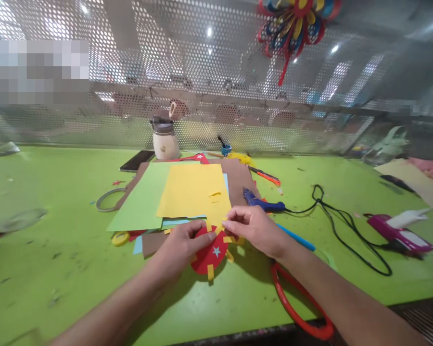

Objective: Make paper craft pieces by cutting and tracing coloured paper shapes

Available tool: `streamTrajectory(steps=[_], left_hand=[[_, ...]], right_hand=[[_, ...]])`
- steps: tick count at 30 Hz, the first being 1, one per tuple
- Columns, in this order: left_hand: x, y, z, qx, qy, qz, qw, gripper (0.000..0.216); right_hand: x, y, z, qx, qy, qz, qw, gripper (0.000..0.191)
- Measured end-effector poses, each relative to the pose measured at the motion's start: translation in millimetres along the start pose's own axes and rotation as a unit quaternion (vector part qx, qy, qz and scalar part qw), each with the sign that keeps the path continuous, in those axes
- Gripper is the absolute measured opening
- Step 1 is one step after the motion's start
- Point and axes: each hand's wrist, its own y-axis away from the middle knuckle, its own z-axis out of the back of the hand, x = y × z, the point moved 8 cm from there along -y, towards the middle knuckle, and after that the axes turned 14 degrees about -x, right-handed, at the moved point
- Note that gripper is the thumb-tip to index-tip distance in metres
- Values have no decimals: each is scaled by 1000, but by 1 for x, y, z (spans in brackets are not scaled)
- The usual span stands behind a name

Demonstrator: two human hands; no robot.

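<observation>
From here I see a red disc (201, 259) held just above the bench (173, 312), at the wearer's own 12 o'clock, over the near edge of a yellow sheet (189, 190). The left hand (182, 242) has it from 10 o'clock, thumb lying on the face and the fingers curled behind, a closed grip that probably steadies it. The right hand (255, 229) comes in from 2 o'clock, thumb and forefinger nearly together by the rim; I can't tell whether that grip has a yellow strip between the tips. Yellow tabs (210, 273) jut out round the rim, and a star (216, 252) sits on the face.

A blue glue gun (265, 203) lies at 2 o'clock from the disc, likely left there for easy reach. The paper is perhaps stacked at 12 o'clock to be close by.

As for writing, the bottle (166, 145) at 11 o'clock has a small mark, too tiny to read; I make out no brand anywhere.
</observation>
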Motion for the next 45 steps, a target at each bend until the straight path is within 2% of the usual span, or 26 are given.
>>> streamTrajectory(steps=[12,23,31,35,38,41,45], left_hand=[[0,0,2,-22,-2,-6,1000,23],[2,-1,1,-11,-33,-5,999,27],[1,0,-1,4,7,5,1000,23],[1,1,-1,8,55,31,998,26],[-1,0,3,-14,80,31,996,21],[-3,-1,6,-40,117,34,992,14],[-6,-1,4,-40,183,26,982,8]], right_hand=[[-1,-2,0,-10,6,8,1000,17],[1,-1,1,-13,6,9,1000,17],[0,-2,2,-31,5,25,999,16],[10,-1,8,-68,5,75,995,13],[19,3,15,-113,-1,115,987,11],[19,6,16,-135,-8,115,984,12],[11,7,9,-163,-6,95,982,14]])
